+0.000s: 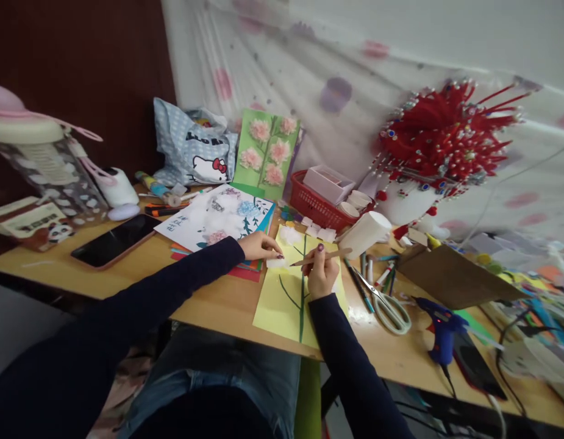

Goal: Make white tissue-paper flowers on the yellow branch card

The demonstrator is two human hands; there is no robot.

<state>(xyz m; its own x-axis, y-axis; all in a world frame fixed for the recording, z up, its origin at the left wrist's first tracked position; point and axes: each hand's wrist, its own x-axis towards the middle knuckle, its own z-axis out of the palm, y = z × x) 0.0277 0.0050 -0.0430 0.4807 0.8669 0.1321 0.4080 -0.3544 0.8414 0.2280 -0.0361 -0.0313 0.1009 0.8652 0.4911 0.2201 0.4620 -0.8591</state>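
Observation:
A yellow sheet of paper (284, 312) with drawn green stems lies in front of me on the table. At its left edge, my left hand (260, 246) pinches a small white paper piece (276, 263). My right hand (322, 272) is closed round a wooden pencil (340, 252), whose dark tip points left, close to the white piece. A fluffy white tuft (291, 235) sits near the top of the yellow sheet. Several white paper squares (319, 231) lie just beyond its top edge.
Scissors (386, 308), pens and a blue glue gun (441, 329) lie to the right. A white roll (364, 236) and a red basket (316, 204) stand behind. Left are a flower-decorated white sheet (190, 222) and a phone (114, 241). A green flower card (266, 152) leans at the back.

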